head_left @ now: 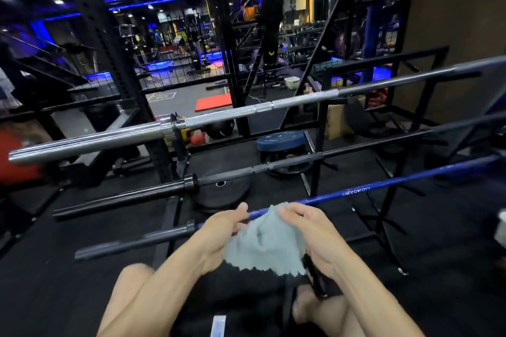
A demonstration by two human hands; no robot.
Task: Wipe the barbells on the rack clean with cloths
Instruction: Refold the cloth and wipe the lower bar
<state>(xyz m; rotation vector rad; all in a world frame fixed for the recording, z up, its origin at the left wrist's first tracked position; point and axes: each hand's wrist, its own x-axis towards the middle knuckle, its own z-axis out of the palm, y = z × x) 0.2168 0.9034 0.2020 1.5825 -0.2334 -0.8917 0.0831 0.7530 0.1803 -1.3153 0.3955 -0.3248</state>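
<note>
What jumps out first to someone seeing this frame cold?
Probably the two hands low in the centre, the left hand and right hand holding a pale grey cloth between them, right at the blue barbell, nearest of three. Next, the bright chrome barbell running across mid-frame on the rack, with a black barbell between the two. Behind, a dim gym with blue strip lighting and a red mat on the floor.
</note>
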